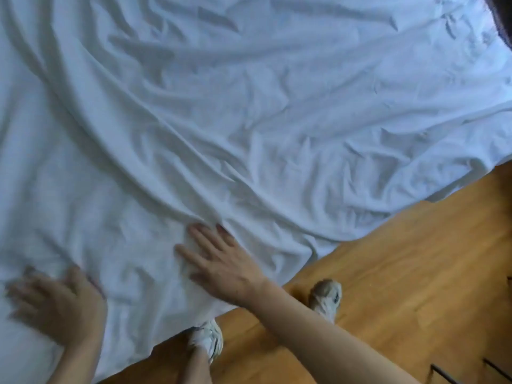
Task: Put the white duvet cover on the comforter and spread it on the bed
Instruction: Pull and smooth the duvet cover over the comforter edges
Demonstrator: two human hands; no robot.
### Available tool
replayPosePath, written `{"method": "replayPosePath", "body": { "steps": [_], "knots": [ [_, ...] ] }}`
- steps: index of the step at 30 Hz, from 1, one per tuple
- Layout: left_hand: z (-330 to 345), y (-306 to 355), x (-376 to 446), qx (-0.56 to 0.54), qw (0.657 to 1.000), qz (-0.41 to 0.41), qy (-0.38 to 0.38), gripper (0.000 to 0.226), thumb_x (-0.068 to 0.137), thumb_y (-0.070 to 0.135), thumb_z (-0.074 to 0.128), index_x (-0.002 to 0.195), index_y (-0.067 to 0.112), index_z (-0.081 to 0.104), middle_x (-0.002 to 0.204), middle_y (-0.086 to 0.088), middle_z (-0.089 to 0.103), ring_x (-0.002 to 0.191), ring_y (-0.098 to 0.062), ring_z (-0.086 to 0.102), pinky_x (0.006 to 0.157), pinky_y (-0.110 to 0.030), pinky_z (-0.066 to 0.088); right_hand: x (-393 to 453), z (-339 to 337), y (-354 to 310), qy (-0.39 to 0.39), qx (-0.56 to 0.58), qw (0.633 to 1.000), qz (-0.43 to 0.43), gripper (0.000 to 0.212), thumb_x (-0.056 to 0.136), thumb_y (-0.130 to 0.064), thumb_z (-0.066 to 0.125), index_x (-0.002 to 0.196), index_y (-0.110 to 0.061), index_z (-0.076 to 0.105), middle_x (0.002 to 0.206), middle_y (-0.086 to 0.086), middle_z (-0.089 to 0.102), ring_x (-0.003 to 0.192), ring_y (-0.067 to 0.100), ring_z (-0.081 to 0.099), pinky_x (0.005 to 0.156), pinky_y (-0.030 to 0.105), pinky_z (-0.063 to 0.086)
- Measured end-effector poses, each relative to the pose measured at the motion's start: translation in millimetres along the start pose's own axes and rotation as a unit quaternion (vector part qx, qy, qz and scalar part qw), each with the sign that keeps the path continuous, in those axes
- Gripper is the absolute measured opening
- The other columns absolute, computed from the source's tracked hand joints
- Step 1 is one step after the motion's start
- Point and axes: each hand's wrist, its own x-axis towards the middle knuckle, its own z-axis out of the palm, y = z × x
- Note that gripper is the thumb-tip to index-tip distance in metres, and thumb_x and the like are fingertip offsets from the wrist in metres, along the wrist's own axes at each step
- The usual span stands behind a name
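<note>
Nearest to us, our two pale sneakers stand on the wooden floor (388, 259), the left sneaker (207, 340) partly tucked under the hanging edge of the cloth and the right sneaker (327, 296) farther out on the boards. Just beyond them, our left hand (55, 306) lies palm down on the white duvet cover (249, 120) near its lower left edge; it is blurred, yet its grip looks spread, fingers fanned flat and pinching nothing. Our right hand (219, 261) reaches across from the right, its grip also spread, straight fingers pressing on the fabric just short of a long fold. The cover is draped over the bed and fills most of the view, its near edge hanging down toward the floor. Long ridges sweep from the upper left down toward our right hand, and finer creases crowd the right half. We cannot tell whether the comforter is inside. At the far upper right corner a dark shape (501, 15) shows past the cover.
</note>
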Motion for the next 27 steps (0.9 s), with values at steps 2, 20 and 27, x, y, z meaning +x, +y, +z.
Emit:
{"method": "replayPosePath", "body": {
  "steps": [2,20,27],
  "knots": [
    [19,58,-26,0.033,0.997,0.073,0.005,0.079,0.095,0.056,0.022,0.147,-0.003,0.024,0.15,-0.036,0.023,0.137,-0.05,0.024,0.113,-0.064,0.018,-4,-20,89,0.014,0.002,0.998,0.059,0.061,0.091,-0.049,0.041,0.143,-0.018,0.046,0.148,0.014,0.043,0.135,0.028,0.04,0.115,0.034,0.017],
    [278,528,-356,0.146,0.928,0.343,0.001,0.073,0.095,0.054,0.032,0.151,0.007,0.025,0.153,-0.037,0.013,0.144,-0.047,0.012,0.114,-0.062,0.008,-165,-139,668,0.125,-0.057,0.964,0.227,0.07,0.095,-0.051,0.033,0.153,-0.012,0.023,0.161,0.009,0.016,0.148,0.024,0.011,0.118,0.04,0.001],
    [310,580,-377,0.179,0.922,0.343,0.002,0.076,0.091,0.06,0.041,0.15,0.014,0.03,0.156,-0.031,0.014,0.145,-0.044,0.013,0.114,-0.061,0.007,-159,-131,697,0.122,-0.056,0.971,0.2,0.072,0.096,-0.048,0.034,0.151,-0.003,0.022,0.159,0.018,0.016,0.148,0.03,0.011,0.118,0.045,0.003]
  ]
}}
